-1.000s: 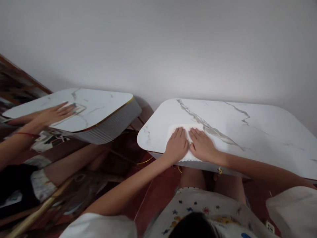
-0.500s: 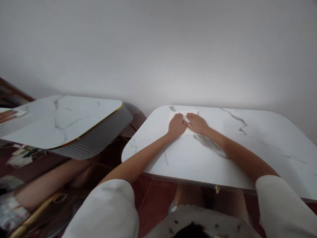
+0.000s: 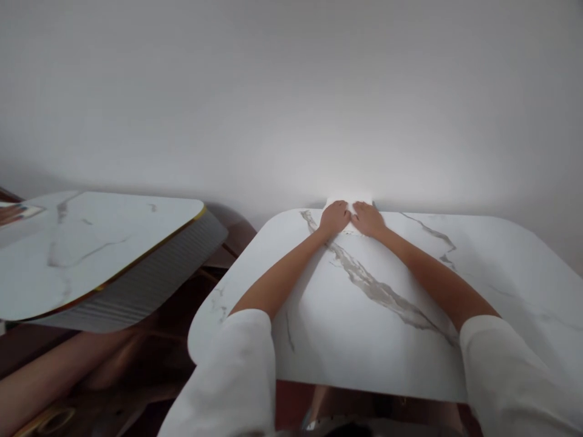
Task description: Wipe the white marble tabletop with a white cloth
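Near the far edge of the marble-patterned white table (image 3: 392,358), both my hands press down on a white cloth (image 3: 350,228). My left hand (image 3: 336,216) lies flat on the cloth's left part, fingers pointing toward the wall. Beside it, my right hand (image 3: 367,219) rests flat on the right part, and the thumbs nearly meet. The cloth's far side reaches the table's back edge by the wall. Both forearms stretch across the tabletop. Whether the cloth is folded under my palms is hidden.
A white wall (image 3: 291,109) rises behind the table. To the left stands a second marble-patterned table (image 3: 113,224) with a gold rim and ribbed side. Another person's hand (image 3: 11,213) rests on a white cloth there. That person's leg (image 3: 54,373) shows below.
Both my hands have slid the cloth forward to the table's far edge. My view has shifted, showing the tabletop closer and the left table farther left.
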Motion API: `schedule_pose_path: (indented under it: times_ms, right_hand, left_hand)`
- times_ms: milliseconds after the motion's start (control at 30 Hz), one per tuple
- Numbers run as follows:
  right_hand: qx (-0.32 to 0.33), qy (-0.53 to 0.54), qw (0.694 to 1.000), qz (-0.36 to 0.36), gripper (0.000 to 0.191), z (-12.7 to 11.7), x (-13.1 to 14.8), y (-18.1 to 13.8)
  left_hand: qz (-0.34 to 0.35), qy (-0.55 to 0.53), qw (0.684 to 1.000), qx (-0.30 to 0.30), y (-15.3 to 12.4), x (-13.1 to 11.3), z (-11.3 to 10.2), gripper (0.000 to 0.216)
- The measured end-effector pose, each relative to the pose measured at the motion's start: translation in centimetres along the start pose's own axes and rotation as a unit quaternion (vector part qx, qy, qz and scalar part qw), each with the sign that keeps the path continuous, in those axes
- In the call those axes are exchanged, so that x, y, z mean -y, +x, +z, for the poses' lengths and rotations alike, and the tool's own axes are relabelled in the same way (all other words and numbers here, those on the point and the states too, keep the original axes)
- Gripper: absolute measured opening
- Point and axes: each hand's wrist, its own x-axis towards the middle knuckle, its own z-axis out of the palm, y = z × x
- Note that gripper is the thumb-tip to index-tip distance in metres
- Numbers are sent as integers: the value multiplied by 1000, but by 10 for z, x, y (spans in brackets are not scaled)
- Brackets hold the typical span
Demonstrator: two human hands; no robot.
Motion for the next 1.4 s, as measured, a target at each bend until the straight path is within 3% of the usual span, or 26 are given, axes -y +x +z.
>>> schedule_pose_path:
  times_ms: [167,367,700,867,1000,1133,1267,1400]
  right_hand:
    - [-15,-13,998,57,50,-12,10,-45]
    - [-3,0,998,66,52,-34,52,-108]
    - [47,39,998,-5,56,-71,127,-201]
    - [51,54,997,-36,56,-89,131,-245]
    - [36,48,998,-36,57,-97,104,-267]
    - [26,18,999,-42,57,-101,70,-267]
    - [19,-5,999,-43,55,-95,40,-244]
    - [8,-2,999,-53,53,-78,15,-201]
  left_hand:
    - [69,-22,997,-4,-20,-22,-1,38]
    - [90,-8,996,15,-85,-44,-29,41]
    - [19,-32,999,9,-219,-70,-81,47]
    - [-16,-64,998,19,-260,-103,-93,48]
    - [2,-88,996,33,-261,-132,-89,51]
    - [29,-88,995,47,-236,-150,-77,51]
    - [40,-79,994,62,-197,-154,-64,49]
    - [19,-67,995,70,-154,-141,-53,47]
